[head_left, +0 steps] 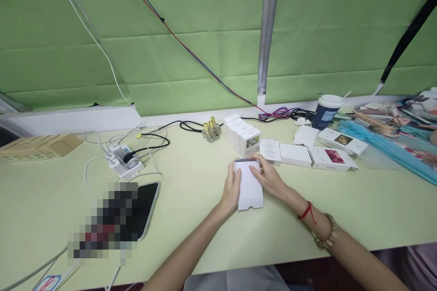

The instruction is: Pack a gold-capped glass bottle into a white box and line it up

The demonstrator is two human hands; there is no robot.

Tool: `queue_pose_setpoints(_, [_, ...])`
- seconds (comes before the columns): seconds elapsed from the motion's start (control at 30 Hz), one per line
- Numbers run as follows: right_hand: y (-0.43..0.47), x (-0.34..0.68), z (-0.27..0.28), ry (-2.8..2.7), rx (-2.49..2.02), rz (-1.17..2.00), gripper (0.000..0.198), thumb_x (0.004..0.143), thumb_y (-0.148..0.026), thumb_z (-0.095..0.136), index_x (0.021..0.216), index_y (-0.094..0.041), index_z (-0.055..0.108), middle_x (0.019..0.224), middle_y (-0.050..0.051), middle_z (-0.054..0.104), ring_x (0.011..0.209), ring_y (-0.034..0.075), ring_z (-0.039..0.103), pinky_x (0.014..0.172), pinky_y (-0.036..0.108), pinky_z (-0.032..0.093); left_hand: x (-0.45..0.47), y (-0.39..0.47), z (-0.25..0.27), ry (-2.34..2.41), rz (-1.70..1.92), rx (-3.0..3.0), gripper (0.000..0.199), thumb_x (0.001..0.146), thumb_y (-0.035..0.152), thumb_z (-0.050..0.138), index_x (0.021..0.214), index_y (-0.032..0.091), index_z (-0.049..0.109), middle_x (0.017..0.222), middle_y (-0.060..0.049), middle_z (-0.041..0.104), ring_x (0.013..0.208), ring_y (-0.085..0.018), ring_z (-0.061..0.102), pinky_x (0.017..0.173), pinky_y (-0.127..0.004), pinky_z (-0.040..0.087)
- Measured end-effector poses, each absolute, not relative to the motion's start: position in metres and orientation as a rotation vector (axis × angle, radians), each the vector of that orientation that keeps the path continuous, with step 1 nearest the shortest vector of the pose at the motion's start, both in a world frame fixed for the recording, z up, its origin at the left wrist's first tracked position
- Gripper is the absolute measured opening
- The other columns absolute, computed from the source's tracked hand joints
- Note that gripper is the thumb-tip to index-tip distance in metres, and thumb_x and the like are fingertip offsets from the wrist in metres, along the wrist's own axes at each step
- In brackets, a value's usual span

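A small white cardboard box (250, 186) is held between both hands, just above or on the tabletop near the front. My left hand (231, 189) grips its left side, thumb on the face. On the other side, my right hand (269, 177) holds the upper right edge, its thumb also on the face. The box's far end looks open and dark inside; a notched flap shows at the near end. Beyond the hands stands a row of white boxes (242, 135). Several small glass bottles with gold caps (211, 129) are grouped left of that row.
White boxes (332, 158) lie to the right. A lidded paper cup (326, 111) stands behind them, near a blue plastic bag (385, 145). At left are a power strip (124, 161) with cables, a tablet (146, 209) and brown cartons (41, 146). The table's front edge is close.
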State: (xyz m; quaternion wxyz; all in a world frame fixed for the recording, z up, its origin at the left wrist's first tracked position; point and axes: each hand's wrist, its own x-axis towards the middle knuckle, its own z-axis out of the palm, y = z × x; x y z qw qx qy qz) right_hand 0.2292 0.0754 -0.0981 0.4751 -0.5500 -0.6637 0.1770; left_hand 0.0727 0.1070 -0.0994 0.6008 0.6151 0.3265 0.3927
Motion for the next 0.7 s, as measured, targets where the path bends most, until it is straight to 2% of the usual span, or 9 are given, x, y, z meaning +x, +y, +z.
queue_pose_setpoints(0.07, [0.076, 0.227, -0.098, -1.653, -1.335, 0.431, 0.032, 0.095, -0.037, 0.042, 0.126, -0.029, 0.039, 0.121, -0.003, 0.051, 0.104, 0.008, 0.052, 0.075, 0.021, 0.045, 0.072, 0.106, -0.098, 0.761, 0.913, 1.418, 0.068, 0.092, 0.058, 0.04, 0.145, 0.029, 0.011, 0.118, -0.007, 0.052, 0.098, -0.016, 0.054, 0.082, -0.028, 0.046])
queue_pose_setpoints(0.1, [0.076, 0.227, -0.098, -1.671, -1.32, 0.426, 0.03, 0.095, -0.036, 0.042, 0.125, -0.029, 0.041, 0.12, -0.003, 0.051, 0.106, 0.008, 0.051, 0.079, 0.022, 0.044, 0.072, 0.106, -0.098, 0.769, 0.925, 1.439, 0.068, 0.092, 0.057, 0.04, 0.146, 0.032, 0.008, 0.121, -0.006, 0.05, 0.101, -0.016, 0.054, 0.084, -0.028, 0.046])
queue_pose_setpoints(0.17, [0.076, 0.225, -0.096, -1.702, -1.29, 0.406, 0.025, 0.096, -0.033, 0.041, 0.119, -0.027, 0.046, 0.117, -0.003, 0.052, 0.107, 0.008, 0.05, 0.084, 0.022, 0.042, 0.072, 0.108, -0.101, 0.79, 0.959, 1.505, 0.059, 0.094, 0.055, 0.039, 0.143, 0.029, 0.021, 0.125, -0.006, 0.048, 0.103, -0.014, 0.052, 0.085, -0.026, 0.044])
queue_pose_setpoints(0.27, [0.075, 0.224, -0.093, -1.717, -1.276, 0.409, 0.022, 0.095, -0.031, 0.043, 0.114, -0.026, 0.051, 0.113, -0.002, 0.053, 0.103, 0.008, 0.05, 0.086, 0.023, 0.041, 0.072, 0.112, -0.106, 0.791, 1.015, 1.546, 0.045, 0.095, 0.053, 0.038, 0.125, 0.02, 0.042, 0.12, -0.005, 0.05, 0.096, -0.012, 0.05, 0.08, -0.022, 0.043])
queue_pose_setpoints(0.43, [0.076, 0.226, -0.096, -1.709, -1.178, 0.426, 0.025, 0.097, -0.029, 0.039, 0.118, -0.027, 0.053, 0.113, -0.001, 0.052, 0.11, 0.009, 0.048, 0.092, 0.025, 0.042, 0.076, 0.117, -0.097, 0.795, 1.014, 1.3, 0.03, 0.097, 0.041, 0.038, 0.101, 0.012, 0.047, 0.09, -0.003, 0.051, 0.078, -0.01, 0.047, 0.068, -0.019, 0.041])
queue_pose_setpoints(0.53, [0.08, 0.229, -0.1, -1.655, -1.16, 0.469, 0.036, 0.098, -0.025, 0.029, 0.132, -0.031, 0.042, 0.125, 0.001, 0.045, 0.099, 0.008, 0.052, 0.081, 0.024, 0.05, 0.077, 0.119, -0.078, 0.892, 1.0, 0.91, 0.023, 0.098, 0.033, 0.035, 0.1, 0.012, 0.045, 0.087, -0.004, 0.054, 0.072, -0.012, 0.053, 0.064, -0.024, 0.045])
queue_pose_setpoints(0.6, [0.08, 0.23, -0.103, -1.697, -1.195, 0.444, 0.048, 0.094, -0.022, 0.035, 0.14, -0.036, 0.03, 0.133, 0.002, 0.037, 0.09, 0.006, 0.055, 0.062, 0.019, 0.051, 0.075, 0.119, -0.067, 0.931, 0.955, 0.684, 0.027, 0.098, 0.038, 0.035, 0.109, 0.015, 0.044, 0.091, -0.005, 0.058, 0.072, -0.018, 0.058, 0.064, -0.032, 0.049])
queue_pose_setpoints(0.63, [0.08, 0.229, -0.104, -1.751, -1.219, 0.395, 0.058, 0.089, -0.022, 0.042, 0.142, -0.038, 0.024, 0.137, 0.002, 0.033, 0.091, 0.007, 0.055, 0.059, 0.019, 0.051, 0.074, 0.12, -0.063, 0.958, 0.944, 0.603, 0.03, 0.098, 0.04, 0.035, 0.109, 0.013, 0.046, 0.09, -0.006, 0.059, 0.071, -0.018, 0.059, 0.065, -0.033, 0.049])
queue_pose_setpoints(0.7, [0.078, 0.224, -0.104, -1.885, -1.244, 0.234, 0.083, 0.074, -0.026, 0.06, 0.145, -0.037, 0.017, 0.143, 0.002, 0.027, 0.112, 0.015, 0.05, 0.073, 0.025, 0.054, 0.073, 0.119, -0.06, 0.989, 0.948, 0.501, 0.036, 0.098, 0.042, 0.035, 0.107, 0.011, 0.05, 0.086, -0.007, 0.06, 0.069, -0.018, 0.059, 0.065, -0.031, 0.049])
